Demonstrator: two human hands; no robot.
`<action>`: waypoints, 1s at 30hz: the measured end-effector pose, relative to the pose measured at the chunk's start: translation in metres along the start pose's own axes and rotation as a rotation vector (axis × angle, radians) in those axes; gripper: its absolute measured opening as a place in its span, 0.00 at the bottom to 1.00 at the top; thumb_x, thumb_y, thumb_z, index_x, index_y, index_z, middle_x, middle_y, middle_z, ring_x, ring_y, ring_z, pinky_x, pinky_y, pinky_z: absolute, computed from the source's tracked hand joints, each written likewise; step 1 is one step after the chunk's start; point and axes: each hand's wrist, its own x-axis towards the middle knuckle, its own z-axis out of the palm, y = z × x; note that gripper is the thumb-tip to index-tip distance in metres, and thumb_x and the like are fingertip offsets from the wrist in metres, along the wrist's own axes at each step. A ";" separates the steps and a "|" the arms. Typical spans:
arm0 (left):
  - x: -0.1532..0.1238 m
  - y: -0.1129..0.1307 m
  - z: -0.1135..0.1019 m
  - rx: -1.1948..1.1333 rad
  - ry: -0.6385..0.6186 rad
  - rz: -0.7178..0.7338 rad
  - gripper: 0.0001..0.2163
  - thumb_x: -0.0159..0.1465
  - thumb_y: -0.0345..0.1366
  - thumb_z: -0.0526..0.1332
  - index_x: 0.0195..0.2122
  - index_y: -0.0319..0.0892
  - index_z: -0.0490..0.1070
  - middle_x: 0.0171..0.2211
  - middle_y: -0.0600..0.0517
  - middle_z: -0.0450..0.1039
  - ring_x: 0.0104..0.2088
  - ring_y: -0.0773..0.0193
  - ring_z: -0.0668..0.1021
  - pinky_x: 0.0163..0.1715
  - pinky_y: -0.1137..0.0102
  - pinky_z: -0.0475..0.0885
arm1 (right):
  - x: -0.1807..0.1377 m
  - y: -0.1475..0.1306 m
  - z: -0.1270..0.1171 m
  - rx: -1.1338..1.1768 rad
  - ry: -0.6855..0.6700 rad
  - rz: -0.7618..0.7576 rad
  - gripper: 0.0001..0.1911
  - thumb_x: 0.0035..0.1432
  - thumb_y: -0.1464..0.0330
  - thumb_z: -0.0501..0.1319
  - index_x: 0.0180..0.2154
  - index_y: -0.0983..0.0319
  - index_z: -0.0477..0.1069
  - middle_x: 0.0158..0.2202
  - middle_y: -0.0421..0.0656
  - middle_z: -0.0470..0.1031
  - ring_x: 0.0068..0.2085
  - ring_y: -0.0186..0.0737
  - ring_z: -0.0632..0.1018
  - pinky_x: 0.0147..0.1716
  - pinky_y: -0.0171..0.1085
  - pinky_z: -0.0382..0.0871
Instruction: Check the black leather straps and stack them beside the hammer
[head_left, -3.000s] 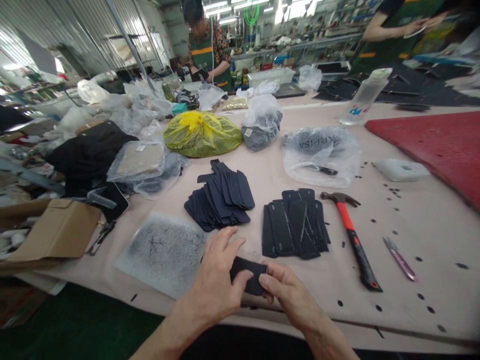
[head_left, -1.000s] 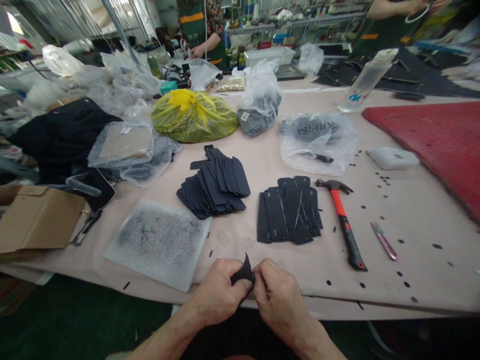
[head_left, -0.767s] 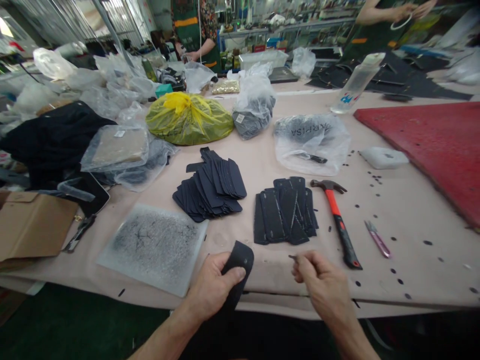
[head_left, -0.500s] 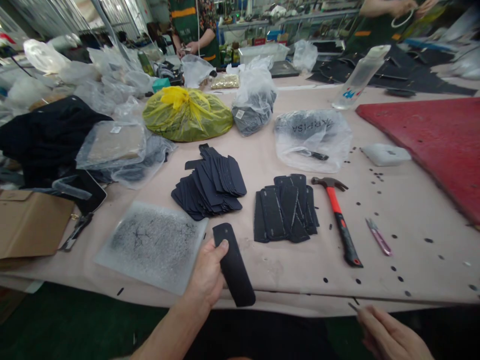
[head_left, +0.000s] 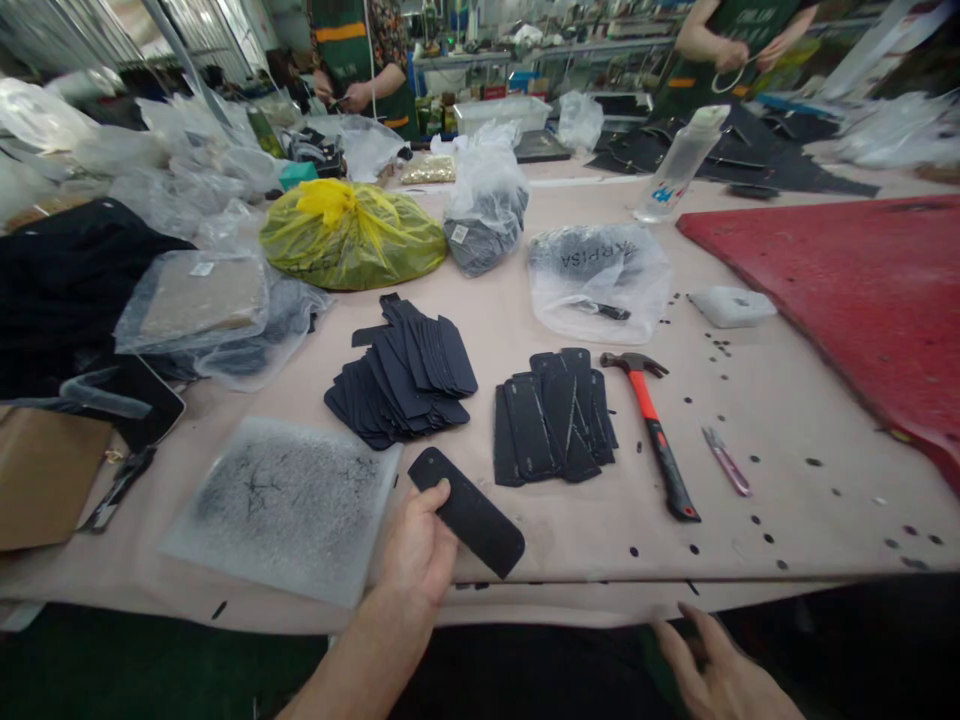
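Note:
My left hand (head_left: 418, 545) grips a long dark leather strip (head_left: 469, 510) with a rounded end, held flat just above the table's near edge. My right hand (head_left: 720, 670) hangs below the table edge at the lower right, fingers loosely spread with nothing seen in them. Beyond the strip lie two heaps of similar dark pieces: a fanned heap (head_left: 401, 375) to the left and a flatter heap (head_left: 551, 415) to the right. A scuffed translucent cutting pad (head_left: 281, 505) lies left of my left hand.
A red-handled hammer (head_left: 651, 430) and small pink snips (head_left: 725, 460) lie right of the heaps. Plastic bags, one yellow (head_left: 349, 235), a bottle (head_left: 679, 165) and a red mat (head_left: 847, 290) sit farther back. A cardboard box (head_left: 41, 475) is at the left. Other people work at the far end.
Both hands held and folded the strip at the table edge. My right hand let go, pulled away and dropped below the edge. My left hand now holds the strip alone, laid out straight.

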 end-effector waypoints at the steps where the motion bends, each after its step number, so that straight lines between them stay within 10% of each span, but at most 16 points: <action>1: -0.001 -0.002 0.000 -0.009 -0.001 0.006 0.11 0.60 0.17 0.56 0.39 0.36 0.73 0.38 0.45 0.79 0.37 0.62 0.81 0.44 0.65 0.78 | 0.006 -0.017 0.001 0.030 -0.060 -0.003 0.21 0.54 0.54 0.54 0.36 0.57 0.80 0.42 0.53 0.80 0.26 0.50 0.78 0.29 0.46 0.71; 5: -0.009 -0.009 0.000 -0.054 -0.013 -0.004 0.12 0.60 0.19 0.56 0.41 0.34 0.73 0.39 0.44 0.79 0.37 0.61 0.81 0.44 0.64 0.78 | 0.022 -0.099 0.002 0.444 -0.215 0.115 0.21 0.59 0.51 0.57 0.44 0.57 0.76 0.44 0.48 0.79 0.48 0.54 0.77 0.48 0.46 0.69; 10: -0.016 -0.016 -0.002 -0.026 -0.004 0.001 0.09 0.60 0.19 0.57 0.38 0.33 0.73 0.36 0.44 0.79 0.35 0.63 0.80 0.41 0.69 0.77 | 0.034 -0.170 0.005 1.039 -0.397 0.111 0.17 0.61 0.54 0.58 0.36 0.62 0.73 0.28 0.43 0.77 0.33 0.43 0.76 0.37 0.39 0.68; 14: -0.013 -0.017 -0.013 0.170 -0.100 0.100 0.06 0.59 0.26 0.62 0.38 0.35 0.72 0.35 0.47 0.77 0.36 0.63 0.79 0.40 0.70 0.74 | 0.039 -0.179 0.010 1.187 -0.401 0.149 0.16 0.59 0.57 0.60 0.27 0.62 0.70 0.21 0.39 0.73 0.26 0.38 0.71 0.33 0.37 0.63; 18: -0.006 -0.015 -0.029 0.687 -0.137 0.353 0.24 0.56 0.40 0.68 0.51 0.37 0.66 0.44 0.42 0.74 0.42 0.55 0.78 0.42 0.61 0.74 | 0.041 -0.175 0.011 1.188 -0.312 0.169 0.16 0.59 0.57 0.61 0.28 0.62 0.71 0.20 0.39 0.72 0.26 0.37 0.70 0.33 0.36 0.61; 22: -0.014 -0.007 -0.038 1.159 0.013 0.914 0.28 0.56 0.40 0.68 0.56 0.38 0.62 0.53 0.36 0.65 0.50 0.46 0.73 0.47 0.51 0.70 | 0.041 -0.177 0.012 1.136 -0.223 0.172 0.16 0.59 0.56 0.61 0.28 0.62 0.72 0.20 0.38 0.71 0.27 0.37 0.70 0.32 0.35 0.61; 24: -0.026 -0.005 -0.038 1.278 -0.205 1.196 0.12 0.61 0.34 0.64 0.46 0.41 0.69 0.47 0.42 0.70 0.49 0.51 0.73 0.48 0.56 0.70 | 0.041 -0.180 0.014 1.131 -0.224 0.157 0.16 0.59 0.56 0.61 0.28 0.62 0.72 0.20 0.38 0.71 0.27 0.38 0.70 0.32 0.35 0.62; 27: -0.044 -0.009 -0.034 1.367 -0.594 1.227 0.05 0.65 0.27 0.56 0.36 0.42 0.71 0.35 0.49 0.72 0.38 0.61 0.76 0.39 0.67 0.72 | 0.039 -0.184 0.018 1.130 -0.255 0.113 0.16 0.60 0.57 0.60 0.30 0.62 0.73 0.22 0.38 0.70 0.27 0.38 0.70 0.31 0.35 0.62; 30: -0.053 -0.015 -0.028 1.383 -0.602 1.193 0.07 0.65 0.25 0.55 0.38 0.40 0.71 0.34 0.48 0.72 0.36 0.62 0.76 0.37 0.69 0.72 | 0.037 -0.187 0.021 1.123 -0.268 0.050 0.14 0.62 0.58 0.58 0.33 0.62 0.72 0.24 0.37 0.68 0.28 0.37 0.69 0.30 0.34 0.63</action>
